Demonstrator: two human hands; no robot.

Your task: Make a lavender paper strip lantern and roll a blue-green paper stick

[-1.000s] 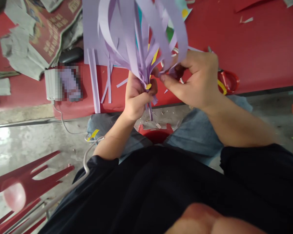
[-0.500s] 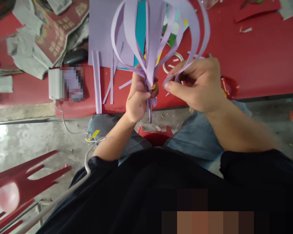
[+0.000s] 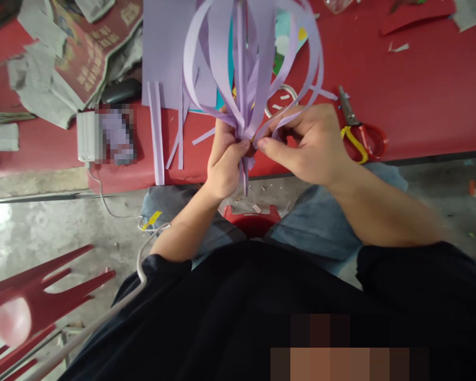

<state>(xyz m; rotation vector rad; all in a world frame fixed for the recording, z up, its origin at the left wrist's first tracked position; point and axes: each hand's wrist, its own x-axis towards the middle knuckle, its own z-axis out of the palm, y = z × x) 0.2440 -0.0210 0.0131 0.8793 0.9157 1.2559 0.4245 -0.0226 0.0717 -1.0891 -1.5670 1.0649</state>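
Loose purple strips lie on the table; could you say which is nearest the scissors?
The strip beyond the right hand, by the blade tips; the others lie farther left.

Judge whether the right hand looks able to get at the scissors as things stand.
Probably yes: the scissors lie close beside the right hand on the red table, nothing seen on top, though its grip on a purple strip would need releasing.

The upper loops of the purple strips [image 3: 219, 63] are running out past the top edge. The gathered strips are hiding some fingers of the left hand [image 3: 227, 161], and the right hand [image 3: 317, 145] is covering part of the strip it is pinching. Loops are screening much of a teal sheet [image 3: 227, 98]. Blur is keeping the lettering on a printed sheet [image 3: 91, 58] unreadable; pixelation is masking a phone-like object [image 3: 119, 136].
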